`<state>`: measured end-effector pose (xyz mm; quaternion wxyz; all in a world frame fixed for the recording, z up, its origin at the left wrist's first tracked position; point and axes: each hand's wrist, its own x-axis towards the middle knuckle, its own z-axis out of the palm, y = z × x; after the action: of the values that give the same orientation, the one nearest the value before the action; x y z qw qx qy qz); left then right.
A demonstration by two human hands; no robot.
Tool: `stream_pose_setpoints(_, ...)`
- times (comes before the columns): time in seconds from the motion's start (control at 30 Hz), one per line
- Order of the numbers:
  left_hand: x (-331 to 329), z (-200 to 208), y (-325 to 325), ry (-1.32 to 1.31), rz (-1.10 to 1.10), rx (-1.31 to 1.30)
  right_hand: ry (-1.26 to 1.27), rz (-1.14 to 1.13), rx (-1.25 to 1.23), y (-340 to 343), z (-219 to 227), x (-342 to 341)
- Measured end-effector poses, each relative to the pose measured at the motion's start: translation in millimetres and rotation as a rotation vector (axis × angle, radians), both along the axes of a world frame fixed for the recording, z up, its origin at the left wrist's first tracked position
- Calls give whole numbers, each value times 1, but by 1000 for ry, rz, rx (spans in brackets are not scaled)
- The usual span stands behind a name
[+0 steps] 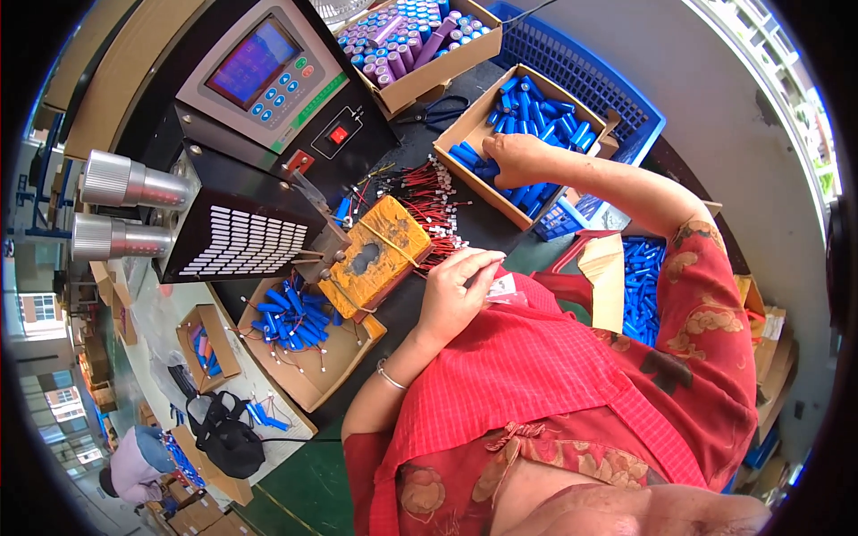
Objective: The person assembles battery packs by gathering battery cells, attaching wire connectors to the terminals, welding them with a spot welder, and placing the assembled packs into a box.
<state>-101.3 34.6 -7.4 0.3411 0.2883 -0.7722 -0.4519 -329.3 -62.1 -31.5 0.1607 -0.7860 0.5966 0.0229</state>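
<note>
Fetching step — right hand [517, 157] reaching into open cardboard box of blue cylindrical battery cells [523, 134], fingers curled among cells, grip unclear. Left hand [454, 295] pinching thin wire lead beside yellow padded block [375, 255]. Next: lifting one cell toward block.

The dark worktop [500, 228] carries a black machine [241, 134], a worn yellow block [375, 255], a bundle of red wires [429, 201] and cardboard boxes of blue batteries [527, 116].
</note>
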Motion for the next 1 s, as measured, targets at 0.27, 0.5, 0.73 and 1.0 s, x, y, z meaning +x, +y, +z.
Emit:
stream_pose_setpoints(0.27,-32,-25,-19,109,2,441,-32,-8,-150,12,-3,-3)
stream_pose_setpoints(0.5,-52,-5,-26,666,-87,817,-744,43,-142,57,48,10)
stream_pose_setpoints(0.73,-46,-2,-17,854,-338,1124,-852,210,-171,70,53,28)
stream_pose_setpoints(1.0,-14,-15,-13,826,-353,1645,-526,580,-160,81,68,42)
